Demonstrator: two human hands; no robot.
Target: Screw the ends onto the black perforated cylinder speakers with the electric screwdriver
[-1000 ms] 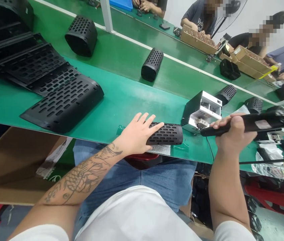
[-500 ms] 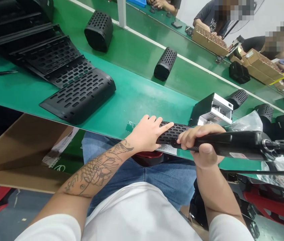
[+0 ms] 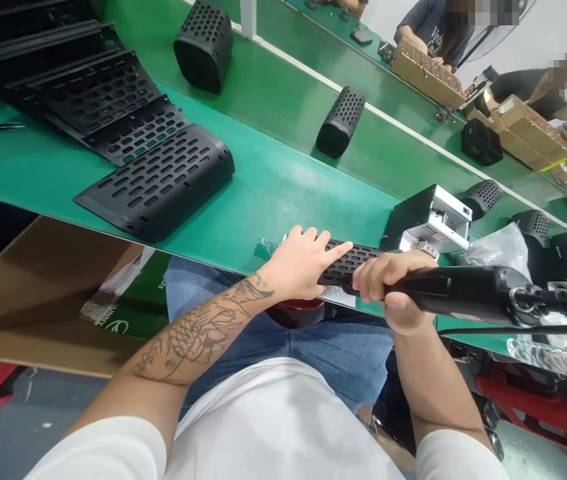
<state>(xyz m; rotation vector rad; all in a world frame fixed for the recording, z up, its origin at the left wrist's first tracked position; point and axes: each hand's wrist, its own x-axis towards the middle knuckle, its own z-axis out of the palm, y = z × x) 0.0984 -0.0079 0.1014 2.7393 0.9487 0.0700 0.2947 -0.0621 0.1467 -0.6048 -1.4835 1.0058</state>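
At the near edge of the bench, my left hand (image 3: 304,263) holds down a black perforated cover (image 3: 352,255), fingers bent over its left end and forefinger along its top. Wrapped around a black electric screwdriver (image 3: 458,291) is my right hand (image 3: 397,285). The tool lies nearly level, its tip end toward the cover and its hanging ring and cord at the right. My right fingers hide the tip, so I cannot tell whether it touches a screw. Just behind my right hand stands a black and white screw feeder (image 3: 431,220).
Overlapping perforated black panels (image 3: 156,180) cover the bench at left. Black perforated housings (image 3: 341,122) stand on the green strip behind. A clear plastic bag (image 3: 498,250) lies at right. An open cardboard box (image 3: 18,287) sits below left. Co-workers sit across by cardboard trays (image 3: 428,73).
The view has shifted slightly. The screwdriver has turned a little in my right hand, and the label on its side is now mostly hidden. My left hand stays on the cover.
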